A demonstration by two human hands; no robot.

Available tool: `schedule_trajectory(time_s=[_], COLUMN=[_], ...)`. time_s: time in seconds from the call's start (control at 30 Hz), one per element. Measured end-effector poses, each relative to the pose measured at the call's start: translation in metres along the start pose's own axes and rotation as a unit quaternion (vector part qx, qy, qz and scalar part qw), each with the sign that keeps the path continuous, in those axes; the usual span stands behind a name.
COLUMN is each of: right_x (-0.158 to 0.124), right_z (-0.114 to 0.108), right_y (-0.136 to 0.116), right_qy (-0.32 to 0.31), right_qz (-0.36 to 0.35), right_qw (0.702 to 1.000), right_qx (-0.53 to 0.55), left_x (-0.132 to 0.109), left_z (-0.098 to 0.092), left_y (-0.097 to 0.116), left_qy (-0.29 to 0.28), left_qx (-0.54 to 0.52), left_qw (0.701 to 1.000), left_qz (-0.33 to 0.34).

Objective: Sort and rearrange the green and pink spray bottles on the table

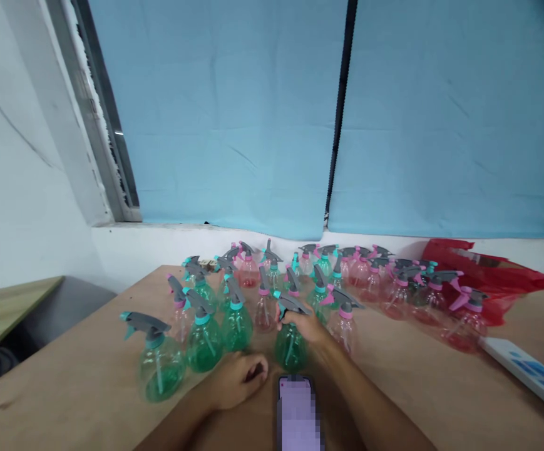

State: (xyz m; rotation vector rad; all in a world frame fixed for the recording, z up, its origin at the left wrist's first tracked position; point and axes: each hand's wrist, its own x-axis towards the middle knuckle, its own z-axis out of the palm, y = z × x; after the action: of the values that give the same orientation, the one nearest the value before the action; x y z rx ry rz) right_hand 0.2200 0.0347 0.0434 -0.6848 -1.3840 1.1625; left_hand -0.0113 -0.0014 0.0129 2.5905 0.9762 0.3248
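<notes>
My right hand (307, 327) is wrapped round the neck of a green spray bottle (291, 352), just under its grey and teal trigger head. The bottle stands upright. My left hand (241, 379) rests on the table with its fingers curled into a loose fist, and I see nothing in it. Left of that hand are more green spray bottles, the nearest being a clear green one (161, 369) and a darker one (205, 343). A pink spray bottle (343, 329) stands just right of the held bottle. Directly in front of me lies a phone (298, 413), its screen blurred out.
Several pink and green spray bottles crowd the back of the wooden table (88, 369). At the right are a red plastic bag (492, 275) and a white-and-blue box (529, 369). Blue curtains (234, 113) hang behind, and another table (13, 310) stands at far left.
</notes>
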Motion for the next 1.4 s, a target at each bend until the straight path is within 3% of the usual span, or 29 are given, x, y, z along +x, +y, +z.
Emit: schedule_trajectory(time_s=[0.27, 0.5, 0.73, 0.93, 1.27, 1.4], right_x=[0.0, -0.002, 0.001, -0.001, 0.0, -0.001], right_z=[0.0, 0.004, 0.001, 0.003, 0.002, 0.004], right_y=[-0.012, -0.008, -0.01, -0.006, -0.006, 0.0], right_qy=[-0.048, 0.005, -0.035, -0.013, -0.026, 0.005], right_qz=[-0.023, 0.005, -0.026, -0.009, -0.027, -0.012], right_qw=[0.998, 1.0, 0.999, 1.0, 0.999, 1.0], right_qx=[-0.03, 0.008, -0.007, 0.005, -0.021, -0.005], left_x=[0.001, 0.0, 0.001, 0.001, 0.001, 0.001], left_z=[0.001, 0.002, 0.001, 0.002, 0.0, 0.001], left_y=[-0.001, -0.002, -0.002, -0.003, -0.002, -0.002], left_qy=[0.001, 0.0, 0.002, 0.003, -0.005, -0.002], left_qx=[-0.007, -0.005, 0.003, 0.002, 0.002, 0.0], left_qw=[1.0, 1.0, 1.0, 1.0, 1.0, 1.0], left_qz=[-0.001, 0.001, 0.001, 0.005, 0.006, 0.009])
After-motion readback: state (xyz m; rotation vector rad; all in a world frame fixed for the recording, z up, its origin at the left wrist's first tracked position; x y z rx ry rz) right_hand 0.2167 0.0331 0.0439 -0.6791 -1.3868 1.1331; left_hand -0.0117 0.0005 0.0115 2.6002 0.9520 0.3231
